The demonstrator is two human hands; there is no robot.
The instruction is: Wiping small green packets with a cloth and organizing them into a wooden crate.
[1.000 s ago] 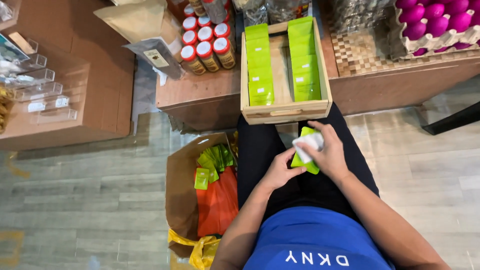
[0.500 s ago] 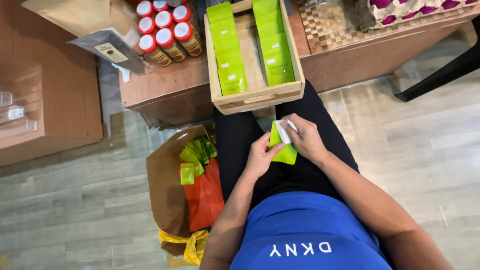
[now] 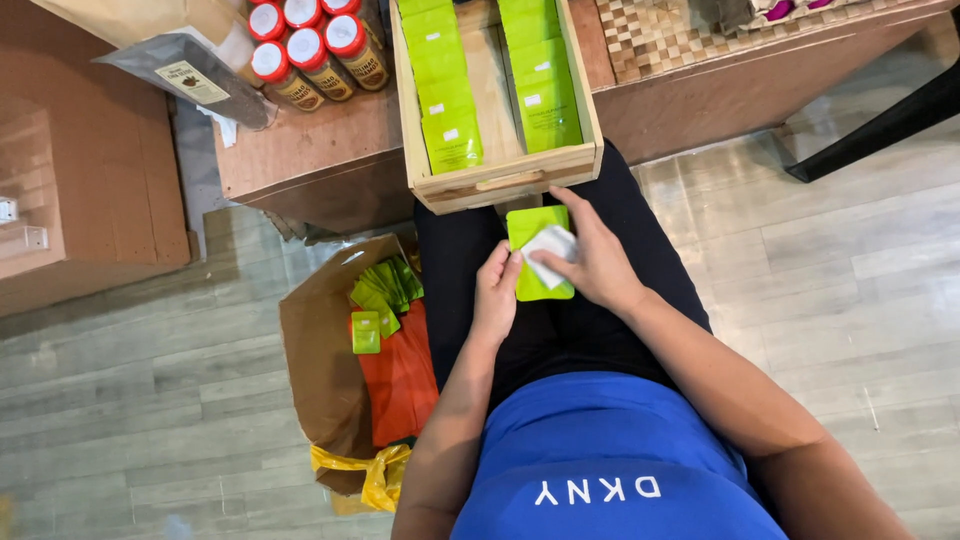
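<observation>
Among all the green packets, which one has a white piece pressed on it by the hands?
The green packet on the lap, held between left hand and right hand; it lies outside the wooden crate and paper bag.

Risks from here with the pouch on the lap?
1. The green pouch lies on the lap, pinned only by the left hand and right hand; it may slide off.
2. The white label may go on crooked.
3. The wooden tray overhangs the table edge; a knee could bump it.

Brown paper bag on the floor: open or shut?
Open. The brown paper bag gapes, showing small green packets and orange packaging inside.
</observation>
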